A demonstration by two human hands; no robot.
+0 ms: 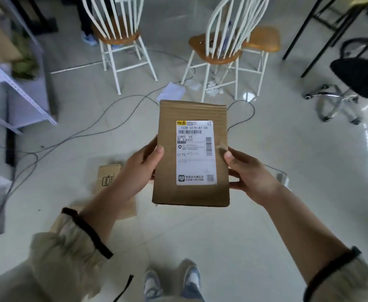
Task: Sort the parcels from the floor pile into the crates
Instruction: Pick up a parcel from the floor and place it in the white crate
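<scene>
The person stands holding a flat brown cardboard parcel (190, 152) up in the middle of the frame, well above the pale tiled floor (287, 160), with its white shipping label (197, 171) turned up towards them. The left hand (141, 164) takes the parcel's left edge and the right hand (248, 177) its right edge. Each grip is a pinch on the card, the thumb lying on the top face beside the label and the fingers curled underneath, mostly hidden. Both arms wear light sleeves with dark cuffs pushed back from the wrists. Lower left of centre, partly behind the left forearm, another flat cardboard package (108, 179) lies on the floor. Grey cables (69, 136) trail across the tiles at the left. A sheet of white paper (171, 92) lies just beyond the parcel's far end. Two white spindle-back chairs (117, 33) with wooden seats stand at the top of the frame. A metal shelf rack (15, 83) fills the upper left and a black office chair (357, 77) stands at the right edge. The person's pale shoes (152, 284) show at the bottom centre.
</scene>
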